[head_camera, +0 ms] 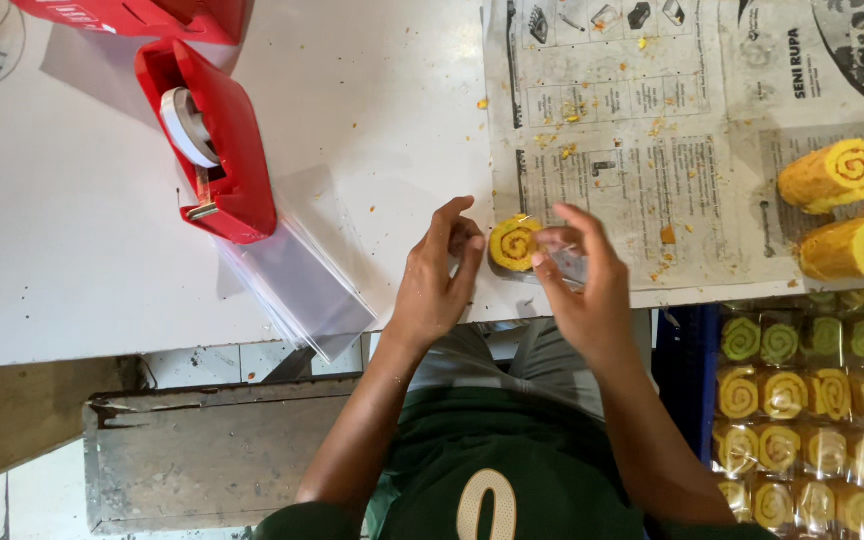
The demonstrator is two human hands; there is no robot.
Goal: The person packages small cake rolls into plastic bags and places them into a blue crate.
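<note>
My left hand [439, 275] and my right hand [582, 285] meet at the front edge of the white table [82, 230]. Between their fingertips is a yellow spiral roll slice [514, 243] inside a thin clear plastic wrap; both hands pinch the wrap around it. The slice lies at the left edge of a spread newspaper [642, 130]. Left of my left hand lies a stack of clear plastic bags [297, 275], and behind it stands a red tape dispenser [214, 140].
Two uncut yellow spiral rolls [842, 210] lie on the newspaper at the right. Below them a blue crate [682, 370] holds several wrapped yellow and green slices [812, 400]. Orange crumbs dot the paper. A wooden bench [202, 460] stands under the table.
</note>
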